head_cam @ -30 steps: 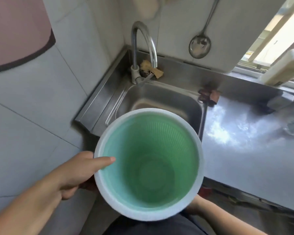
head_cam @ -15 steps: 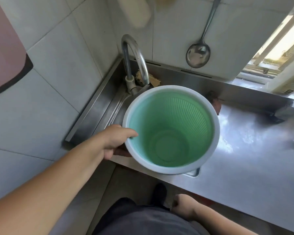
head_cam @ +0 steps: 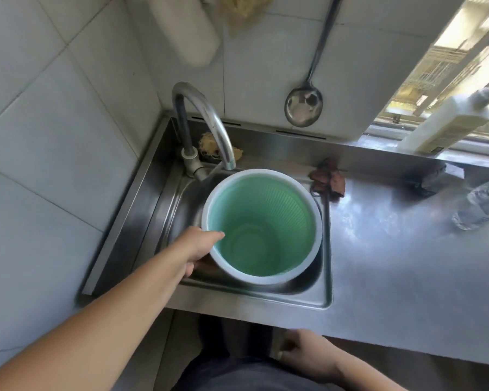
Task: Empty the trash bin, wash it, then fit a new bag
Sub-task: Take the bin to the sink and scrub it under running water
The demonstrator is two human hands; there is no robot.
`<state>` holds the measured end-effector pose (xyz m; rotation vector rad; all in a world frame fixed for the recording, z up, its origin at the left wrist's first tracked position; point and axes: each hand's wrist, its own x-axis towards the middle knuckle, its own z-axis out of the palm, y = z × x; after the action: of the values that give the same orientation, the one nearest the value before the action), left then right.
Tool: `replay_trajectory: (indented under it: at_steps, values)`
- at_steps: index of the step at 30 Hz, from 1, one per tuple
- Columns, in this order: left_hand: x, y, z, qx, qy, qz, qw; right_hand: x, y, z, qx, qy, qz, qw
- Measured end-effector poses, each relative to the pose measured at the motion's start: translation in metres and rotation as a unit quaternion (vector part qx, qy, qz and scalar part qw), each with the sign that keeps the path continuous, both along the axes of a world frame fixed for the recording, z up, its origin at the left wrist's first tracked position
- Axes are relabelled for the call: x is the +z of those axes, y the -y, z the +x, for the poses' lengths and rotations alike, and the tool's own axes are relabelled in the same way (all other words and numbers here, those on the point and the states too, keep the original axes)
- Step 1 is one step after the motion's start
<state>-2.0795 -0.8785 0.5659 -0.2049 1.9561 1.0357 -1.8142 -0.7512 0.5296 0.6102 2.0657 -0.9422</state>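
Observation:
A round trash bin (head_cam: 261,230) with a green ribbed inside and a white rim stands upright in the steel sink (head_cam: 326,277), empty. My left hand (head_cam: 196,246) grips its near left rim, thumb over the edge and fingers under it. The curved faucet (head_cam: 206,122) ends just above the bin's far left rim; no water shows. My right hand (head_cam: 302,355) hangs low by my body, below the counter's front edge, holding nothing, fingers loosely curled.
A steel counter (head_cam: 407,277) runs to the right of the sink. A brown rag (head_cam: 329,180) lies at its back, a clear bottle (head_cam: 483,204) at far right. A ladle (head_cam: 304,104) hangs on the tiled wall. A sponge scrap (head_cam: 209,143) sits behind the faucet.
My left hand has carried the bin forward and down into the sink, under the faucet. My right hand let go of the bin's underside and dropped beside my body.

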Motion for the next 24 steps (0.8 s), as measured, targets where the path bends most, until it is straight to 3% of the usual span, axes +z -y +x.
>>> replay_trajectory:
  at_steps: [4,9,13,24]
  values:
    - [-0.021,0.008,-0.011,-0.002,-0.013,-0.009,1.0,0.037,-0.004,-0.025,0.005,-0.077,0.033,0.997]
    - [-0.042,0.016,-0.029,0.018,0.008,-0.008,1.0,0.079,-0.032,-0.092,0.083,-0.201,0.111,0.97]
    - [-0.052,0.019,-0.042,0.028,0.007,-0.027,0.999,0.082,-0.063,-0.17,0.058,-0.274,0.158,0.947]
    - [-0.08,0.033,-0.053,0.03,-0.003,-0.041,0.999,0.042,-0.081,-0.32,0.022,-0.26,0.172,0.95]
